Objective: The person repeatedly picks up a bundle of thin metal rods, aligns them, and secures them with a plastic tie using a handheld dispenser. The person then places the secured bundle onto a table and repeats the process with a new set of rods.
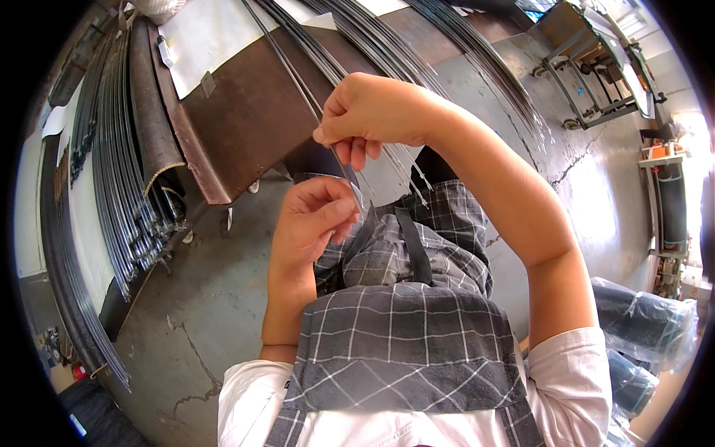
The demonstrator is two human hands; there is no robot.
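Both forearms raised, left hand [313, 216] and right hand [365, 112] apparently pinched shut, close together.

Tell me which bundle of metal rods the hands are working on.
The middle bundle, crossing the brown sheet; the right hand pinches its rods. Others lie untouched.

Bare concrete floor [201, 298] open to the left of the hands, bundled metal rods [119, 164] fencing its far-left edge, brown board [246, 112] and wire strands [387, 37] crowding ahead — right side roomier, wrapped rolls [640, 313], perhaps film, low right — checked apron [402, 343] close below.
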